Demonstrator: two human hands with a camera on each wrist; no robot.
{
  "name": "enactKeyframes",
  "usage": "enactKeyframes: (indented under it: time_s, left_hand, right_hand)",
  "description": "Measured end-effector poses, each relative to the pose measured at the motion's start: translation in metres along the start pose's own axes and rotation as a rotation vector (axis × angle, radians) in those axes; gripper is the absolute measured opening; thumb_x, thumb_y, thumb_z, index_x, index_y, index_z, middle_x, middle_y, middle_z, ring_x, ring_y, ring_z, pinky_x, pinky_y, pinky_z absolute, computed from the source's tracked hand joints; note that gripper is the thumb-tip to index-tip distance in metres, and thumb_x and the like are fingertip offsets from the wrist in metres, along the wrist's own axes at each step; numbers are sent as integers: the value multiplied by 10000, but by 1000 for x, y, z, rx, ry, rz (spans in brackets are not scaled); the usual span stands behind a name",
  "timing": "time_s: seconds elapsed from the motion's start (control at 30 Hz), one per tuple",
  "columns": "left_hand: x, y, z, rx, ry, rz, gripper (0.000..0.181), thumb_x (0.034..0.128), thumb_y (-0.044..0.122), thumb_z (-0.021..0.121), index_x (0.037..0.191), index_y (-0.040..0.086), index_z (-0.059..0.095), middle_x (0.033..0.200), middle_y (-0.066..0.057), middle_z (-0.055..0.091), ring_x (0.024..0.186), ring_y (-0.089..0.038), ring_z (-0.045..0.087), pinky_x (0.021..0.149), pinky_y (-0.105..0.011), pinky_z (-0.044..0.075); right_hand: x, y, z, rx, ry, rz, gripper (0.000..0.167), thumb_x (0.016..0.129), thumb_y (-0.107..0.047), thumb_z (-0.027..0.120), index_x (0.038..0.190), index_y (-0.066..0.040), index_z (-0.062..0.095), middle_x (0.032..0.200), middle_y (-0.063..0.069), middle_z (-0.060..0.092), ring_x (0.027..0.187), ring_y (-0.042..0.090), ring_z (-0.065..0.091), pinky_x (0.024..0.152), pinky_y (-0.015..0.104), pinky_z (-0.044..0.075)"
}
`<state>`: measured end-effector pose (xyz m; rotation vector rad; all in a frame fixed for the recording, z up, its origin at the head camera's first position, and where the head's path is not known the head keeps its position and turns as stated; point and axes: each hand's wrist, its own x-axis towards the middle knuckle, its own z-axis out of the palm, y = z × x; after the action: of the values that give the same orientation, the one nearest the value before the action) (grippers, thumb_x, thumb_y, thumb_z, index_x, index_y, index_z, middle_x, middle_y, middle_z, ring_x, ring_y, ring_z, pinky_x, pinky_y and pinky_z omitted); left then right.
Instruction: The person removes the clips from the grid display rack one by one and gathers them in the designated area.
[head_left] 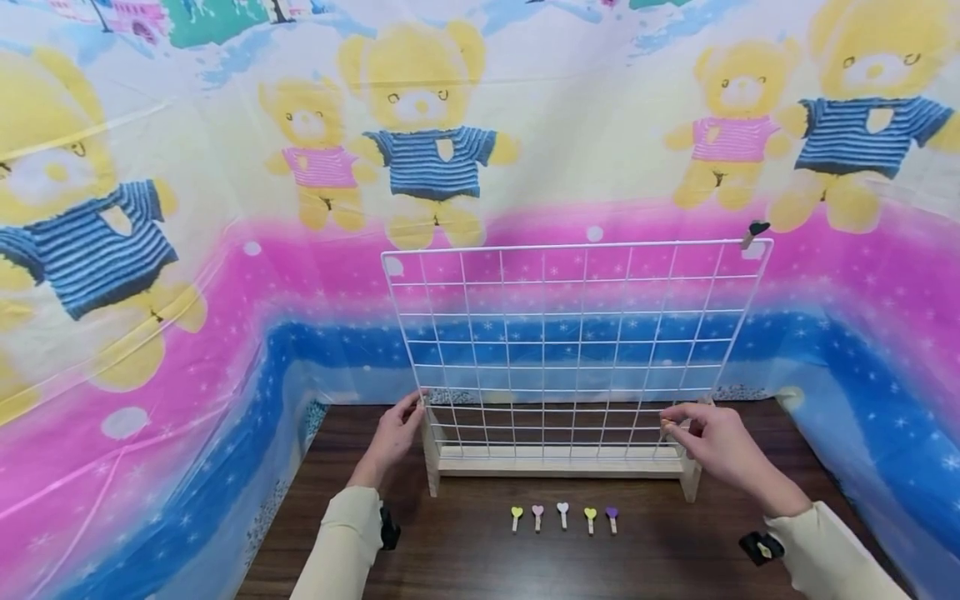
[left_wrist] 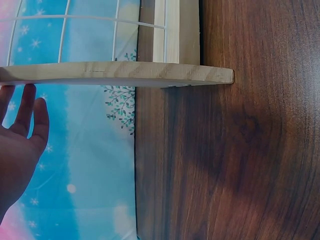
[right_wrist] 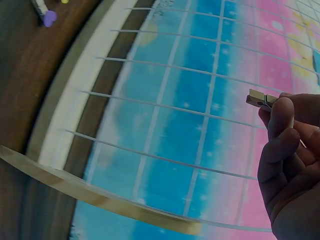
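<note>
My right hand (head_left: 718, 440) pinches a small wooden clothespin (right_wrist: 256, 98) between thumb and fingertips, in front of the lower right of a white wire grid (head_left: 577, 246). In the right wrist view, the clothespin's wooden end sticks out past the fingers; its other end is hidden. The grid stands upright in a wooden base (head_left: 558, 470). At the grid's left edge is my left hand (head_left: 392, 435). Its extended fingers touch the stand's wooden side piece (left_wrist: 115, 74). Another clothespin with a dark heart (head_left: 759, 227) is clipped on the grid's top right corner.
Several heart-topped clothespins lie in a row before the stand, among them a white one (head_left: 563, 514) and a purple one (head_left: 612, 519). Behind the dark wooden table (head_left: 465, 558) hangs a cloth printed with teddy bears (head_left: 435, 167).
</note>
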<state>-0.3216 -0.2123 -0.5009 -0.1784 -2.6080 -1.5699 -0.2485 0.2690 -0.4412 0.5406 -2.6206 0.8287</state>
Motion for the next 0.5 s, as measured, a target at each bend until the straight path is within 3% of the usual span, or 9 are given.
enactKeyframes:
  time_s: [0.2, 0.5]
  left_hand:
    - [1, 0, 0, -2, -1, -2, 381, 1020, 189, 443, 1396, 134, 478, 1297, -168, 527, 1185, -305, 481, 935, -494, 416]
    - [1, -1, 1, -1, 7, 1, 397, 1019, 201, 446, 1405, 111, 462, 1301, -184, 523, 1188, -318, 478, 929, -500, 417]
  right_hand:
    - [-8, 7, 14, 25, -57, 70, 105, 876, -127, 679, 976, -130, 712, 536, -125, 501, 429, 45, 440, 386, 252, 365]
    - [-16, 14, 26, 49, -65, 99, 111, 857, -116, 698, 965, -135, 715, 668, -96, 599, 454, 49, 426, 401, 250, 359]
